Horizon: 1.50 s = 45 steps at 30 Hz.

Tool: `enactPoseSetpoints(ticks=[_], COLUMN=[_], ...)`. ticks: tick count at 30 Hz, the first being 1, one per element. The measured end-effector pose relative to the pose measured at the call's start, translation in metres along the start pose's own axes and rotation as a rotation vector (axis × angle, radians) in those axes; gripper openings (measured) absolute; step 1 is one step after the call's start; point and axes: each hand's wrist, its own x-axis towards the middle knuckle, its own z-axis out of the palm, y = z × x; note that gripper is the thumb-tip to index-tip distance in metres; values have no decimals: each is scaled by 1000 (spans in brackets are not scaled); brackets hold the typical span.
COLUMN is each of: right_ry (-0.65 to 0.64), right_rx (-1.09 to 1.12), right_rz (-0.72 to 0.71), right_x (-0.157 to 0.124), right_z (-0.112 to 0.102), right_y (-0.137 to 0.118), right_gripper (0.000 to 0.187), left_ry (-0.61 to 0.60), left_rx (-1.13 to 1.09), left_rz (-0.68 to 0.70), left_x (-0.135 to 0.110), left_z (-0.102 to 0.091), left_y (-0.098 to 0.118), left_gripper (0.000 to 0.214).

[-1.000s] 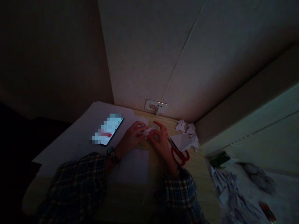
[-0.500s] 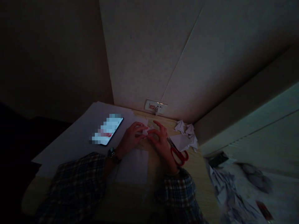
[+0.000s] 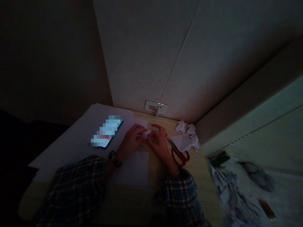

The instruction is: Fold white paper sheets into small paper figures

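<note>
Between my two hands is a small folded piece of white paper, held just above the wooden table. My left hand, with a watch on its wrist, pinches the paper's left side between thumb and fingers. On the other side, my right hand grips it with thumb and index finger, while other fingers are raised. Fine folds are hard to make out in the dim light. Red-handled scissors lie right of my right wrist, partly beside a flat white paper piece. Several folded paper shapes sit behind that.
A phone with a lit, blurred screen rests on large white sheets at the left. A wall socket is behind the table. Down to the right lie many paper scraps and a grey bundle.
My right hand's fingers have curled in more around the paper, and the paper looks slightly turned. The whole view has shifted a little; other things keep their places.
</note>
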Motion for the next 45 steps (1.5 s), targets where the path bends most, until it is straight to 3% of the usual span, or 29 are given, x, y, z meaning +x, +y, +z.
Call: enactPoseSetpoints(ticks=[7, 13, 17, 20, 23, 27, 32, 39, 45], right_ry=[77, 195, 269, 242, 189, 151, 181, 147, 139], right_rx=[73, 223, 221, 162, 160, 177, 177, 237, 344], right_rz=[-33, -59, -87, -65, -31, -13, -50, -41, 22], right_x=[-3, -3, -1, 1, 1, 0, -2, -2, 0], right_z=[7, 3, -1, -2, -3, 0, 9, 4, -1], right_y=[2, 0, 2, 4, 3, -3, -6, -5, -7], right_gripper=[6, 12, 10, 16, 20, 20, 16, 18, 14], left_ry=[28, 26, -38, -74, -7, 16, 78, -8, -12], left_rx=[64, -127, -199, -199, -161, -128, -112, -150, -175], left_rz=[31, -42, -49, -49, -50, -140, -137, -210, -251], left_x=[0, 4, 6, 7, 8, 8, 8, 9, 9], left_z=[0, -2, -4, -7, -10, -13, -10, -13, -14], left_y=[-1, 2, 1, 2, 6, 11, 10, 17, 24], left_gripper=[37, 48, 47, 51, 56, 46, 39, 40, 42])
